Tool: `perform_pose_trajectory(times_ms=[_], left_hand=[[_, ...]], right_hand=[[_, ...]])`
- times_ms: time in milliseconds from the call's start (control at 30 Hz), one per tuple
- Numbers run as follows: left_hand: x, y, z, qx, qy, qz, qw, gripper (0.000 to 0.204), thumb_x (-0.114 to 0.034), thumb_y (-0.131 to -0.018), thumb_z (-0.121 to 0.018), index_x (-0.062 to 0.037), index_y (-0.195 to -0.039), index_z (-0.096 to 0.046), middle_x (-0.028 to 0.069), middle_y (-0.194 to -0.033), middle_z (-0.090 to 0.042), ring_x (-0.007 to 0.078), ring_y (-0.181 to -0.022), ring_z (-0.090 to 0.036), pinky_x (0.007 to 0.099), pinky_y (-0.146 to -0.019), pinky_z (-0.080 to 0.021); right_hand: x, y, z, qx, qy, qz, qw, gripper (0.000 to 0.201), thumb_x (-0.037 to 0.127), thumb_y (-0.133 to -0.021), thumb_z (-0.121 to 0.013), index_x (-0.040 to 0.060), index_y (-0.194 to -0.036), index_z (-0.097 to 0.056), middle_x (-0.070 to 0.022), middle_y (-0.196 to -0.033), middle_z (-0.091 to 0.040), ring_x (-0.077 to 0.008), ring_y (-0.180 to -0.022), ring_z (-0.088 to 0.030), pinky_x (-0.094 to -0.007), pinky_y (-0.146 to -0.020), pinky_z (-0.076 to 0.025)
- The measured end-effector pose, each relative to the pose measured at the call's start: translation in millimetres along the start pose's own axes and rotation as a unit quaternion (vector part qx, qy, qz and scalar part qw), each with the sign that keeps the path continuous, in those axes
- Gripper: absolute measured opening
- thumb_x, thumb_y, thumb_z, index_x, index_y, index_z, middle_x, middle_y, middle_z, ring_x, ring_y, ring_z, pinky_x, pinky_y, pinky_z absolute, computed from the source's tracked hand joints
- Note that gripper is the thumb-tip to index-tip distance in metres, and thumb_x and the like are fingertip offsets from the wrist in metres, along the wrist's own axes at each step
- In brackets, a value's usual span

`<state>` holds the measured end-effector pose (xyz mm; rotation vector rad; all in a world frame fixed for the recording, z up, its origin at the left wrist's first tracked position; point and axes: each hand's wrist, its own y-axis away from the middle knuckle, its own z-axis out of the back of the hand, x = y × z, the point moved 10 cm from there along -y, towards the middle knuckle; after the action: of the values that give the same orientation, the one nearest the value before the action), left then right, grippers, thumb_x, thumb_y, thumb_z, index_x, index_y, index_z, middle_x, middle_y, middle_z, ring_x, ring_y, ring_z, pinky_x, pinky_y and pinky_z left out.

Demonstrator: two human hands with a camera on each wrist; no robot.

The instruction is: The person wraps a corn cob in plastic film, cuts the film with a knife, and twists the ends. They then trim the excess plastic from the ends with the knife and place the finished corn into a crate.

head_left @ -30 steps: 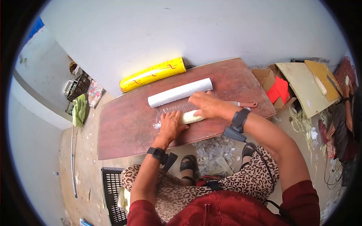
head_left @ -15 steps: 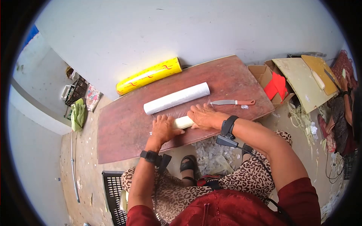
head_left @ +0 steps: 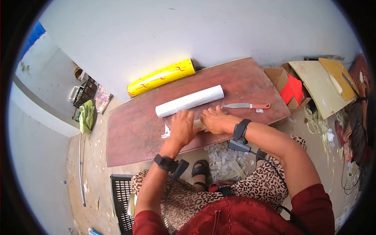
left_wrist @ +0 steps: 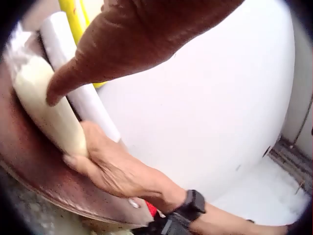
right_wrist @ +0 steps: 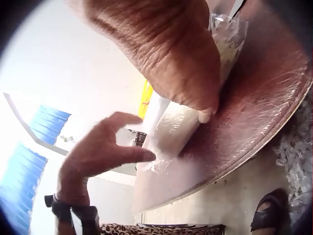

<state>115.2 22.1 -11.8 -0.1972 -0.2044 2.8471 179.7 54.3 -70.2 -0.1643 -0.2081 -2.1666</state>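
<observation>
1. Workpiece: a pale, cream-coloured cylinder in clear plastic film lies on the reddish-brown wooden table, between its near edge and the thick white roll of film.
2. Right hand: curled over the cylinder's right part, thumb on the near side. This hold best serves as the anchor; even, light pressure should prevent skewing.
3. Left hand: thumb and fingers parted, half open, at the left end; contact cannot be told. Set down level with the right, it would balance the turning.
4. Loose film projects at the left end; it is best smoothed flat and tucked snugly, without tearing.
5. The steel knife with a salmon-pink handle, at right, is best kept clear of the wrist.
</observation>
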Motion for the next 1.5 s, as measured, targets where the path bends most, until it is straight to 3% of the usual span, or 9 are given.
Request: perform_pose_trajectory(times_ms=[200, 333, 433, 533, 933, 1033, 1200, 1333, 1500], left_hand=[[-3.5, 9.9, -39.4, -0.003, -0.012, 0.004, 1.000, 0.057, -0.037, -0.074, -0.076, -0.0014, -0.113, -0.055, 0.0157, -0.109, -0.057, 0.0338, -0.104, -0.054, 0.0439, -0.088, -0.041], [-3.0, 6.7, -38.8, 0.029, -0.007, 0.022, 0.999, 0.063, -0.044, -0.070, -0.078, -0.0010, -0.111, -0.057, 0.0152, -0.109, -0.056, 0.0334, -0.104, -0.054, 0.0437, -0.088, -0.041], [-3.1, 1.8, -27.9, -0.022, 0.004, 0.026, 0.999, 0.060, -0.044, -0.068, -0.080, -0.0036, -0.107, -0.060, 0.0132, -0.108, -0.056, 0.0318, -0.105, -0.053, 0.0444, -0.088, -0.041], [5.2, -10.0, -32.8, 0.035, 0.016, 0.057, 0.998, 0.060, -0.042, -0.064, -0.083, -0.0046, -0.105, -0.061, 0.0138, -0.109, -0.055, 0.0327, -0.105, -0.052, 0.0445, -0.087, -0.042], [38.6, -32.6, -65.5, 0.211, 0.151, 0.069, 0.963, 0.057, -0.046, -0.068, -0.081, -0.0104, -0.109, -0.064, 0.0128, -0.110, -0.059, 0.0324, -0.109, -0.053, 0.0441, -0.091, -0.040], [39.0, -30.9, -49.7, 0.106, 0.095, 0.021, 0.990, 0.059, -0.050, -0.073, -0.077, -0.0111, -0.115, -0.065, 0.0145, -0.113, -0.056, 0.0327, -0.111, -0.050, 0.0453, -0.093, -0.039], [32.7, -25.9, -45.7, 0.109, 0.022, 0.012, 0.994, 0.071, -0.054, -0.074, -0.074, -0.0106, -0.127, -0.056, 0.0168, -0.115, -0.054, 0.0338, -0.113, -0.048, 0.0462, -0.096, -0.038], [35.6, -25.5, -39.5, 0.029, 0.033, -0.005, 0.999, 0.066, -0.046, -0.061, -0.084, -0.0053, -0.106, -0.056, 0.0147, -0.107, -0.059, 0.0340, -0.107, -0.055, 0.0453, -0.091, -0.041], [47.1, -16.8, -40.7, 0.050, 0.036, 0.021, 0.998, 0.067, -0.045, -0.061, -0.085, -0.0048, -0.107, -0.057, 0.0148, -0.107, -0.060, 0.0340, -0.107, -0.055, 0.0438, -0.092, -0.040]], right_hand=[[-8.8, -15.9, 18.0, 0.119, 0.021, -0.034, 0.992, 0.036, 0.019, -0.087, -0.060, 0.0034, -0.119, -0.056, -0.0158, -0.125, -0.051, -0.0329, -0.120, -0.047, -0.0514, -0.091, -0.036], [-16.1, -30.4, 68.4, -0.135, -0.052, 0.033, 0.989, 0.031, 0.006, -0.085, -0.053, 0.0048, -0.115, -0.059, -0.0125, -0.136, -0.048, -0.0283, -0.126, -0.045, -0.0536, -0.095, -0.035], [-29.1, -39.4, 53.6, -0.062, -0.009, -0.013, 0.998, 0.035, 0.005, -0.086, -0.052, 0.0059, -0.121, -0.057, -0.0117, -0.137, -0.046, -0.0277, -0.128, -0.042, -0.0525, -0.097, -0.034], [-34.9, -42.5, 50.2, -0.232, 0.075, 0.014, 0.970, 0.044, 0.005, -0.086, -0.052, 0.0072, -0.130, -0.053, -0.0106, -0.137, -0.046, -0.0269, -0.127, -0.042, -0.0511, -0.095, -0.035], [-50.9, -63.1, 48.9, -0.223, 0.053, 0.046, 0.972, 0.044, 0.006, -0.085, -0.054, 0.0056, -0.129, -0.053, -0.0093, -0.125, -0.049, -0.0253, -0.121, -0.043, -0.0424, -0.094, -0.034], [-50.5, -54.9, 67.3, -0.232, 0.017, 0.025, 0.972, 0.034, 0.012, -0.085, -0.060, 0.0058, -0.117, -0.055, -0.0106, -0.122, -0.050, -0.0275, -0.118, -0.046, -0.0454, -0.093, -0.035], [-12.1, -30.2, 44.8, -0.067, -0.104, 0.046, 0.991, 0.042, 0.028, -0.082, -0.070, 0.0060, -0.113, -0.052, -0.0127, -0.114, -0.052, -0.0333, -0.111, -0.050, -0.0497, -0.089, -0.038], [-7.0, -17.7, 10.4, -0.059, -0.011, 0.038, 0.997, 0.048, 0.039, -0.081, -0.071, 0.0067, -0.110, -0.050, -0.0143, -0.110, -0.053, -0.0332, -0.108, -0.053, -0.0508, -0.085, -0.041], [-16.3, -13.8, 5.6, -0.049, 0.000, 0.011, 0.999, 0.054, 0.044, -0.079, -0.073, 0.0048, -0.108, -0.051, -0.0170, -0.106, -0.060, -0.0361, -0.101, -0.061, -0.0521, -0.081, -0.045]])
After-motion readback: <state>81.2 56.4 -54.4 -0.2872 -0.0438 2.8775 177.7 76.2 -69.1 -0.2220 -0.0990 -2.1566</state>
